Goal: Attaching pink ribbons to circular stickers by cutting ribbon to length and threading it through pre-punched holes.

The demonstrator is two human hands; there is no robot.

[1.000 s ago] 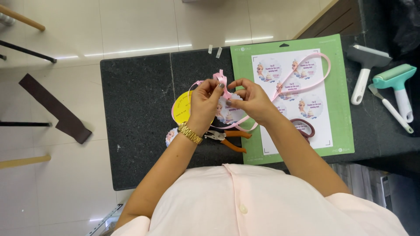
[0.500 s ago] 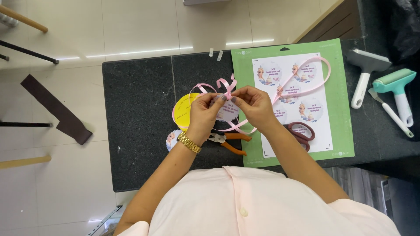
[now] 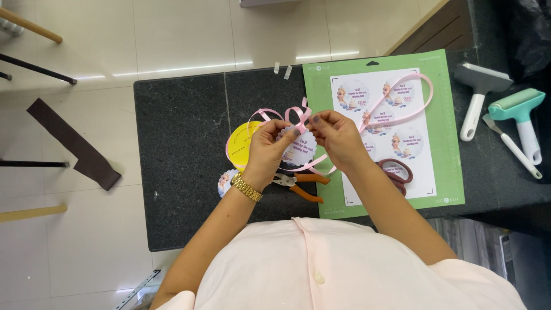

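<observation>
The pink ribbon [image 3: 396, 103] makes small loops between the two hands, over the middle of the dark table [image 3: 183, 143]. One long end runs off to the right, over the sheet of round stickers [image 3: 384, 135] on the green cutting mat [image 3: 447, 115]. The left hand [image 3: 265, 150] has its fingers closed on the ribbon and on a round scalloped tag [image 3: 298, 150]. The right hand [image 3: 338, 135] pinches the ribbon loop at the top of the tag with its fingertips. The two hands are very close, almost touching.

A yellow paper circle [image 3: 236, 148] lies under the left hand. Just near of the hands lie pliers with orange handles [image 3: 301, 185]. Another small round tag [image 3: 222, 182] peeks out beside the left wrist, which wears a gold watch [image 3: 247, 187]. Dark red scissors [image 3: 397, 172] lie on the sticker sheet, close to the right arm. Far right on the table are a white and grey scraper [image 3: 479, 95], a teal roller [image 3: 519, 115] and a thin white tool [image 3: 513, 148].
</observation>
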